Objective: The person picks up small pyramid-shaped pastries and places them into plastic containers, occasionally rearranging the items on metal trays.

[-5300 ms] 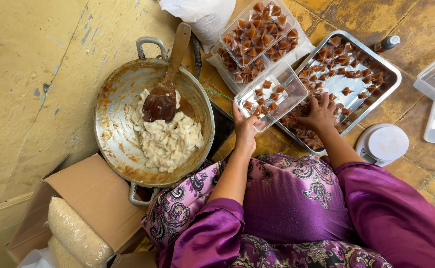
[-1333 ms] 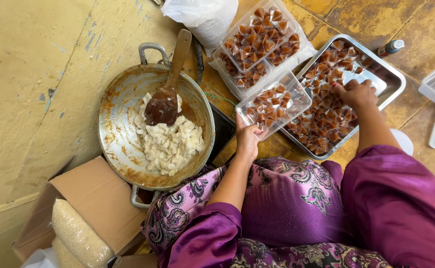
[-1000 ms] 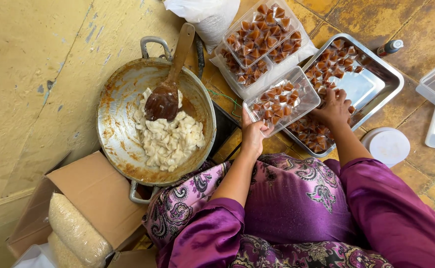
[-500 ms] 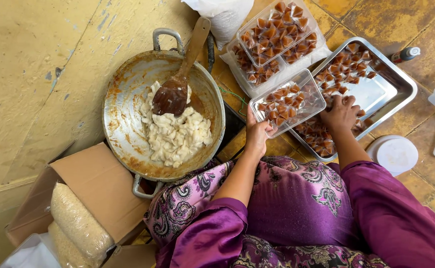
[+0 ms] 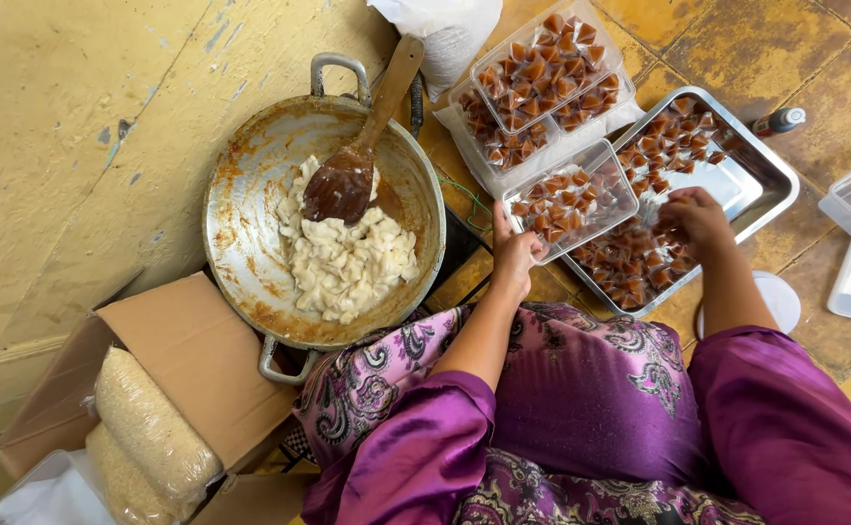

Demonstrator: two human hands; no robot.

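Centre frame, my left hand (image 5: 515,255) grips the near corner of a clear plastic container (image 5: 569,197) partly filled with small brown wrapped sweets (image 5: 559,194), holding it over the edge of a steel tray (image 5: 773,173). My right hand (image 5: 695,220), fingers curled together, rests on the sweets heaped in the tray's lower half; I cannot tell whether it holds one. Above, filled containers (image 5: 542,73) are stacked. At left, a battered metal pan (image 5: 241,224) holds white dough pieces (image 5: 343,262) and a wooden spoon (image 5: 357,156). A cardboard box (image 5: 187,365) sits lower left.
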